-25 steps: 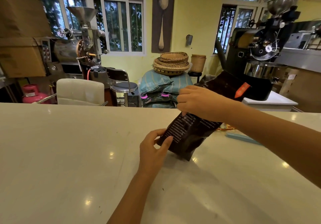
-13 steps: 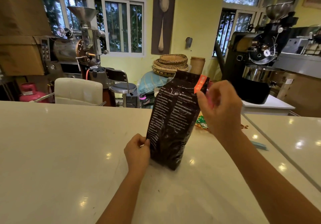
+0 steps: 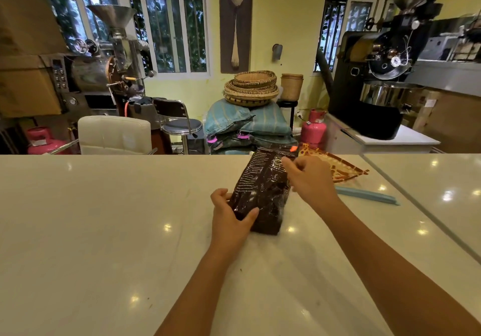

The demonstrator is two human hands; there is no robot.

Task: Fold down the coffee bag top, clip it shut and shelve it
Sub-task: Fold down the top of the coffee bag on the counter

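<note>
A dark brown coffee bag (image 3: 263, 187) with small white print lies leaning back on the white counter (image 3: 104, 218), its top end pointing away from me with an orange tab at the far corner. My left hand (image 3: 231, 218) grips the bag's near bottom end, thumb on top. My right hand (image 3: 309, 179) pinches the bag's right edge near the top. A long light-blue clip (image 3: 367, 195) lies on the counter to the right of the bag, apart from both hands.
An orange-patterned empty wrapper (image 3: 335, 165) lies behind my right hand. Past the counter's far edge stand a white chair (image 3: 114, 135), blue sacks (image 3: 247, 124) under woven baskets, pink gas cylinders and two coffee roasters. A seam in the counter runs at right.
The bag stood upright half a second ago; now it lies tipped back on the counter. My right hand came down with its top, my left slid onto the bottom end.
</note>
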